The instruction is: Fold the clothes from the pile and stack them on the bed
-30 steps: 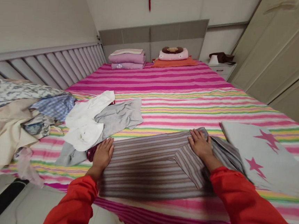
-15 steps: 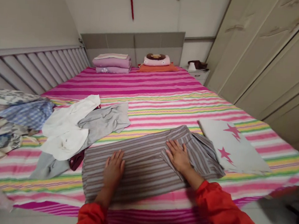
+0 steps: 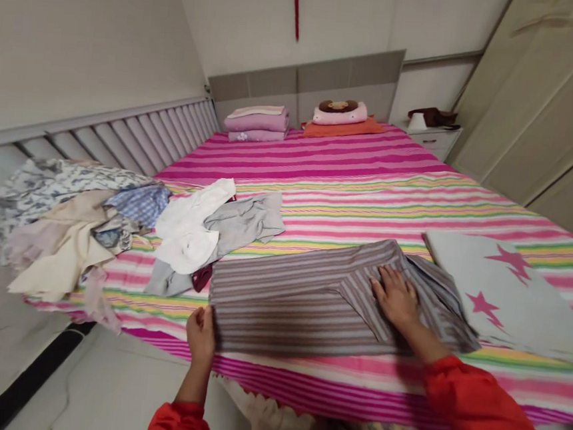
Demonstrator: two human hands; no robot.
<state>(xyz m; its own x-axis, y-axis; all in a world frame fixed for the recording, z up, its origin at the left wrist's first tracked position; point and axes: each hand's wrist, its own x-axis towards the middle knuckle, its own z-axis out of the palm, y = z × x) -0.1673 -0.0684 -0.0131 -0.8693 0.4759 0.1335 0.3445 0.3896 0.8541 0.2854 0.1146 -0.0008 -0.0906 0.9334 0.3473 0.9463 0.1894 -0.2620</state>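
Observation:
A grey-brown striped shirt (image 3: 283, 302) lies folded lengthwise near the bed's front edge, its sleeve part folded over at the right. My left hand (image 3: 200, 333) is closed at the shirt's left end, fingers curled on its edge. Flat on the right part of the shirt, my right hand (image 3: 396, 297) rests with its fingers spread. Just right of the shirt is a folded pale grey cloth (image 3: 533, 310) with pink stars. To the left lie a white garment (image 3: 193, 223) and a grey garment (image 3: 251, 217).
A heap of loose clothes (image 3: 70, 216) is piled at the bed's left side by the slatted rail (image 3: 138, 128). Folded purple bedding (image 3: 257, 122) and a pink pillow (image 3: 340, 114) sit by the headboard. A nightstand (image 3: 436, 140) and wardrobe (image 3: 546, 110) stand at the right.
My left hand has moved from flat on the shirt to its left end and has closed there. My right hand stays on the shirt. The view has turned left.

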